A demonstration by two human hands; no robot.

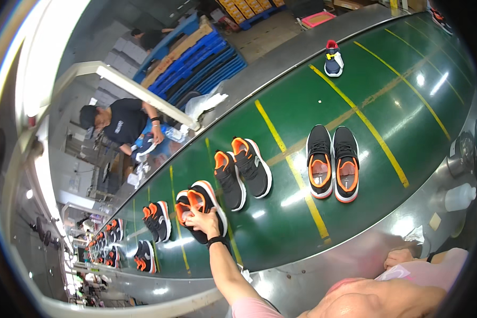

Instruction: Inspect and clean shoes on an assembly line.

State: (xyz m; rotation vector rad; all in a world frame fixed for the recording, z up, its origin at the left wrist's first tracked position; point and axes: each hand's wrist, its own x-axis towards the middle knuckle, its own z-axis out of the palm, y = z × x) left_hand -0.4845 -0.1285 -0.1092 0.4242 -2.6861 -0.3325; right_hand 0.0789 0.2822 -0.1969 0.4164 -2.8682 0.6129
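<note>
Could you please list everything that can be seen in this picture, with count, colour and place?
conveyor belt: one, green with yellow stripes, running from lower left to upper right
pair of shoes under the left hand: one pair, black and orange, on the belt near its front edge
other shoe pairs: two nearby, black and orange, more receding at far left
single shoe: one, dark blue, red and white, far up the belt
co-worker: one, black shirt and cap, across the belt
pallets: a stack, blue, behind the belt
plastic bottle: one, whitish, right edge
wristband: one, black, left wrist
left hand: gripping the near pair
right hand: lower right, on pale plastic; grip unclear
</note>
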